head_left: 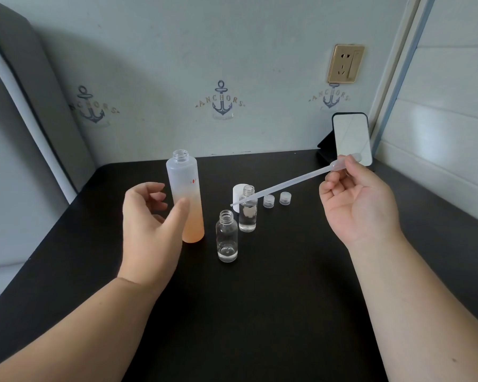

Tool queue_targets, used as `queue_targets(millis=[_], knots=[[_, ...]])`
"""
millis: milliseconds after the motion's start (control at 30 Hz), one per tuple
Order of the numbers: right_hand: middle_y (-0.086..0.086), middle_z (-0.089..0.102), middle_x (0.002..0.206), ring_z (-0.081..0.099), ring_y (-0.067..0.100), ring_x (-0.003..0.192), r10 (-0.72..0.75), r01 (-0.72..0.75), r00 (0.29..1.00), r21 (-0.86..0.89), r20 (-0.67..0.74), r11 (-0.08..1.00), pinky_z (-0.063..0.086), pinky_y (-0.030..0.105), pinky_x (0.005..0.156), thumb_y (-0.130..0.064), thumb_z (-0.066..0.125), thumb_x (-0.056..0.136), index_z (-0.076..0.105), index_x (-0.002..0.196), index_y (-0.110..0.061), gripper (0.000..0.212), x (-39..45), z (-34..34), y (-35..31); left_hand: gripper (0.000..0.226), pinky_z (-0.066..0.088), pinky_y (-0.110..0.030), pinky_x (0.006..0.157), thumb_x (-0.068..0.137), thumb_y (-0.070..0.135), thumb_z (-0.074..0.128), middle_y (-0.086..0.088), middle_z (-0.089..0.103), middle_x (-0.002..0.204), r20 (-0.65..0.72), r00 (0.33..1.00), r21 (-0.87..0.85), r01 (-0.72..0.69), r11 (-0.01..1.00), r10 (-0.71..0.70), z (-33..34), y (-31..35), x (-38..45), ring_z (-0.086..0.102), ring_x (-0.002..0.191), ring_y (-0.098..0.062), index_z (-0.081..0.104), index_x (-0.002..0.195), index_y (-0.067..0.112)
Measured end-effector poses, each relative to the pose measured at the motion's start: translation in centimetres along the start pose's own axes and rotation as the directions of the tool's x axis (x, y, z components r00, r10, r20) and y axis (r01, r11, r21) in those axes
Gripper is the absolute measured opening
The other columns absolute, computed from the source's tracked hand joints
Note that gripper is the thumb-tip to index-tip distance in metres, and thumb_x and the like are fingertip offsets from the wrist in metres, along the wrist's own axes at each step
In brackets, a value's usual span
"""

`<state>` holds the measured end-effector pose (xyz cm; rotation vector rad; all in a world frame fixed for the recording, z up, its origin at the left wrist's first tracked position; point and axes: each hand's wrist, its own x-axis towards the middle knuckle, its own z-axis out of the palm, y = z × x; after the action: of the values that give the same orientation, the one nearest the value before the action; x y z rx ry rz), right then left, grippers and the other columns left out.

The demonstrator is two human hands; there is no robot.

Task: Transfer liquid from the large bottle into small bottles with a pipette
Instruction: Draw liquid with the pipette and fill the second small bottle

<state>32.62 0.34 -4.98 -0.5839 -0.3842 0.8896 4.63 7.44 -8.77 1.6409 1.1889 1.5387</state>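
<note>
A tall frosted bottle (185,188), white above and orange below, stands uncapped on the black table (260,312). My left hand (149,230) hovers just left of it with fingers loosely spread, thumb near its side, gripping nothing. Two small clear glass bottles stand open to its right: the nearer one (227,236) holds a little liquid at the bottom, the farther one (248,209) holds more. My right hand (362,205) pinches the bulb of a translucent pipette (287,183). The pipette slants down to the left, and its tip lies in front of the farther small bottle's neck.
A white cap (238,191) sits behind the farther small bottle. Two small clear caps (268,201) (285,198) lie to its right. A phone (351,137) leans on a stand at the back right corner. A wall socket (345,63) is above it.
</note>
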Motion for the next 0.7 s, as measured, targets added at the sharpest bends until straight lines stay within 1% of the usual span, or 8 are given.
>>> queue_targets(millis=[100, 200, 267, 333, 500, 567, 633, 700], knots=[[0.003, 0.067, 0.075, 0.060, 0.013, 0.061, 0.007, -0.007, 1.000, 0.015, -0.007, 1.000, 0.049, 0.023, 0.059, -0.010, 0.070, 0.089, 0.067, 0.094, -0.005, 0.008, 0.1, 0.0, 0.0, 0.059, 0.044, -0.016, 0.080, 0.085, 0.042, 0.076, 0.022, 0.054, 0.123, 0.136, 0.987, 0.019, 0.087, 0.996, -0.089, 0.6, -0.6, 0.3, 0.057, 0.109, 0.005, 0.042, 0.133, 0.040], [0.003, 0.070, 0.077, 0.064, 0.013, 0.064, 0.012, -0.011, 1.000, 0.042, -0.012, 0.999, 0.051, 0.023, 0.060, -0.009, 0.070, 0.090, 0.069, 0.095, -0.006, 0.006, 0.1, 0.0, 0.1, 0.064, 0.043, -0.013, 0.075, 0.087, 0.048, 0.074, 0.030, 0.056, 0.111, 0.209, 0.971, 0.113, 0.099, 0.989, -0.121, 0.9, -1.1, 0.6, 0.056, 0.100, 0.013, 0.042, 0.142, 0.037], [0.003, 0.071, 0.080, 0.067, 0.013, 0.069, 0.014, -0.014, 1.000, 0.054, -0.002, 0.998, 0.053, 0.024, 0.062, -0.010, 0.070, 0.091, 0.070, 0.094, -0.007, 0.004, 0.1, -0.1, 0.1, 0.054, 0.042, -0.013, 0.072, 0.090, 0.047, 0.071, 0.030, 0.059, 0.105, 0.206, 0.972, 0.171, 0.079, 0.982, -0.114, 1.1, -1.2, 0.7, 0.058, 0.093, 0.013, 0.047, 0.137, 0.037], [0.003, 0.073, 0.084, 0.069, 0.013, 0.074, 0.013, -0.014, 1.000, 0.050, 0.020, 0.999, 0.054, 0.024, 0.065, -0.011, 0.070, 0.091, 0.072, 0.091, -0.007, 0.005, 0.2, -0.1, 0.1, 0.049, 0.044, -0.015, 0.073, 0.090, 0.046, 0.071, 0.028, 0.062, 0.105, 0.205, 0.973, 0.167, 0.069, 0.983, -0.104, 1.0, -1.3, 0.7, 0.060, 0.095, 0.009, 0.050, 0.133, 0.039], [0.003, 0.074, 0.089, 0.072, 0.014, 0.080, 0.004, -0.005, 0.998, 0.020, 0.068, 1.000, 0.055, 0.024, 0.070, -0.014, 0.069, 0.093, 0.074, 0.088, -0.007, 0.010, 0.2, -0.1, 0.2, 0.039, 0.048, -0.018, 0.072, 0.090, 0.038, 0.074, 0.036, 0.062, 0.103, 0.216, 0.974, 0.126, 0.034, 0.991, -0.061, 0.7, -1.1, 0.4, 0.062, 0.096, 0.009, 0.051, 0.116, 0.055], [0.002, 0.074, 0.090, 0.072, 0.013, 0.081, 0.007, -0.008, 0.996, 0.012, 0.085, 1.000, 0.055, 0.024, 0.070, -0.014, 0.067, 0.094, 0.076, 0.083, -0.008, 0.015, 0.1, 0.0, 0.2, 0.040, 0.055, -0.028, 0.077, 0.089, 0.037, 0.074, 0.034, 0.062, 0.104, 0.220, 0.974, 0.126, 0.028, 0.992, -0.055, 0.7, -0.9, 0.3, 0.066, 0.095, -0.002, 0.052, 0.113, 0.061], [0.002, 0.074, 0.090, 0.072, 0.013, 0.081, 0.006, -0.006, 0.996, 0.007, 0.087, 1.000, 0.056, 0.024, 0.071, -0.014, 0.068, 0.093, 0.077, 0.081, -0.009, 0.016, 0.1, 0.0, 0.2, 0.042, 0.058, -0.040, 0.082, 0.089, 0.036, 0.074, 0.032, 0.063, 0.104, 0.227, 0.973, 0.136, 0.017, 0.991, -0.048, 0.6, -0.6, 0.2, 0.066, 0.094, -0.006, 0.052, 0.109, 0.065], [0.003, 0.074, 0.088, 0.072, 0.014, 0.080, 0.001, -0.001, 0.997, 0.005, 0.081, 1.000, 0.056, 0.024, 0.070, -0.014, 0.069, 0.092, 0.077, 0.082, -0.009, 0.014, 0.1, 0.1, 0.2, 0.042, 0.058, -0.043, 0.082, 0.089, 0.035, 0.074, 0.028, 0.064, 0.104, 0.230, 0.973, 0.152, -0.010, 0.988, -0.025, 0.6, -0.4, 0.1, 0.066, 0.092, -0.008, 0.053, 0.108, 0.066]])
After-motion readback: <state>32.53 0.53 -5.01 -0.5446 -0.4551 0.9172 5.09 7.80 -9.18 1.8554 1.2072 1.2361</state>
